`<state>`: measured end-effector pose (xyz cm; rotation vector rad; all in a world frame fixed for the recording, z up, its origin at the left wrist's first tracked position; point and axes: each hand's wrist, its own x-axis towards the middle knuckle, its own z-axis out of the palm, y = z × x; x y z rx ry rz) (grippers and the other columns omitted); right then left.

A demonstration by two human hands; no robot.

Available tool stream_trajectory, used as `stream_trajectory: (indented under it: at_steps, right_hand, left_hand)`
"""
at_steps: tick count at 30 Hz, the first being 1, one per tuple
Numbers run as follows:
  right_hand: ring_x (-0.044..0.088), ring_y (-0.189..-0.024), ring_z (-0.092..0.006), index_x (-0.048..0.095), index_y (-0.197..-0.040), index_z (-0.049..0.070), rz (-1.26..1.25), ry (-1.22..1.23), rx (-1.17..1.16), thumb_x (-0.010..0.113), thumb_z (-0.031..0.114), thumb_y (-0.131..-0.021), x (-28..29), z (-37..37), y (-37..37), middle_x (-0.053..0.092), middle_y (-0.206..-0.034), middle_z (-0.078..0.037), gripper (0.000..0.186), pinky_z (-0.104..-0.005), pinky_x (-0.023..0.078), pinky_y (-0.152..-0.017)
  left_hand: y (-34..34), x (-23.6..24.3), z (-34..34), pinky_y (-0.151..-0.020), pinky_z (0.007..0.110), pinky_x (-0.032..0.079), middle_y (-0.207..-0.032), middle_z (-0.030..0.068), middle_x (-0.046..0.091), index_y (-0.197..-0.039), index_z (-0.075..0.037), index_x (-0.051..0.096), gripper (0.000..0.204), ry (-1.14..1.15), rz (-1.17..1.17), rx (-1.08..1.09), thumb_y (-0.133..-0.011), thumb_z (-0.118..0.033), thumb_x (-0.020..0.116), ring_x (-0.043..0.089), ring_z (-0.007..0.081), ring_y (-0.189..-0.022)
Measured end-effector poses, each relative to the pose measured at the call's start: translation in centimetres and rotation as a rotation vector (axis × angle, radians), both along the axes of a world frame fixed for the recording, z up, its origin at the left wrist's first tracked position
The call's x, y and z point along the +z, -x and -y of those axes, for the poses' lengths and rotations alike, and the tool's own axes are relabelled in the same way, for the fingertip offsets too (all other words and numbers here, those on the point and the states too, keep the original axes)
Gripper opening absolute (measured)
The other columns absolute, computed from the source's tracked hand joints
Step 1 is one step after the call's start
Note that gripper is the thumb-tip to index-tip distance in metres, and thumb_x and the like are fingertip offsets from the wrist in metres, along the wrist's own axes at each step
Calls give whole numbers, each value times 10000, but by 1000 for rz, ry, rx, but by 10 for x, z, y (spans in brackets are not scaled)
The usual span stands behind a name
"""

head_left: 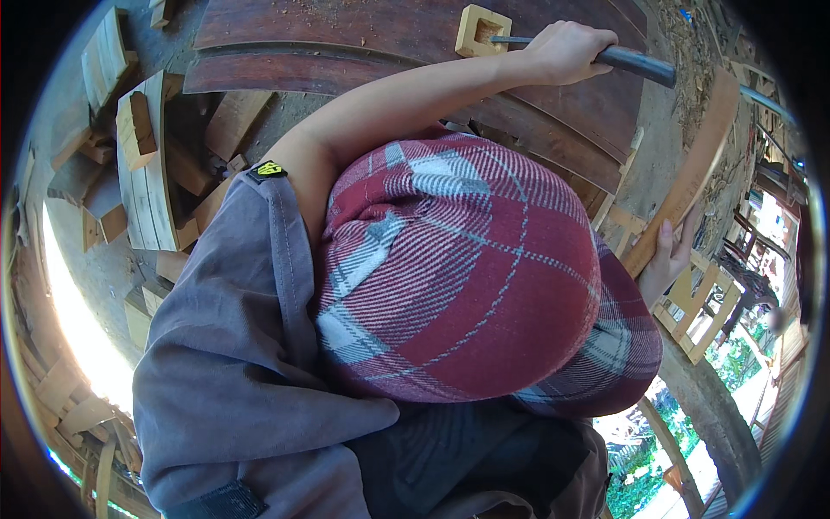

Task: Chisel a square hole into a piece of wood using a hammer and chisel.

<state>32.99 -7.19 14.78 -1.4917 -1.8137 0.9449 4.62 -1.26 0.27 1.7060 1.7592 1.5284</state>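
My left hand (566, 54) reaches across from the left, its fingers wrapped around a chisel. The chisel's dark, thick handle (638, 66) points right, and its thin blade runs left to a square wooden block (468, 24) with a hollow cut in it. The blade's tip lies at the hollow. On the right, my right hand (671, 258) grips the lower end of a long, flat wooden bat (692, 173). The bat's upper part stands just beyond the chisel handle's end, a small gap apart. Red plaid cloth (484, 285) hides much of my right arm.
The block rests on dark reddish-brown boards (328, 26) strewn with shavings. Timber offcuts (143, 173) are piled at the left. A slatted wooden piece (702, 303) lies at the right, near a thick beam (709, 415). Grey cloth (242, 372) fills the lower left.
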Motion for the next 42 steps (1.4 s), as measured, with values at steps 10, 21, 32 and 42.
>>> stream_trajectory:
  at_steps: [10,21,32,42]
  right_hand:
    - [620,-666,-171,343,-1478,-9,182,-352,132,582,215,-910,-55,-17,17,626,-886,-157,656,-259,511,-535]
    - [566,-599,-129,363,-1463,-11,-202,173,40,576,225,-912,-41,7,49,573,-791,-89,636,-245,476,-475]
    - [588,-624,-147,344,-1463,-36,-70,35,51,581,199,-908,-58,-8,30,603,-910,-116,648,-265,496,-479]
    - [639,-741,-178,352,-1464,-48,-416,165,-52,607,197,-901,-74,-24,-2,640,-1010,-158,665,-260,533,-603]
  left_hand:
    - [-4,0,3,-710,455,512,-785,144,657,-963,-96,601,218,-18,-20,-37,-821,-223,709,648,362,-783]
    - [-3,-6,-3,-715,453,525,-798,147,663,-983,-98,609,207,17,-59,-41,-832,-212,694,656,357,-788]
    - [-10,-10,0,-704,449,528,-779,144,664,-1002,-98,616,213,72,-110,-89,-840,-219,686,659,350,-754]
    - [-11,-16,-10,-705,455,542,-791,126,687,-1002,-141,663,219,107,-94,-87,-820,-259,693,677,338,-755]
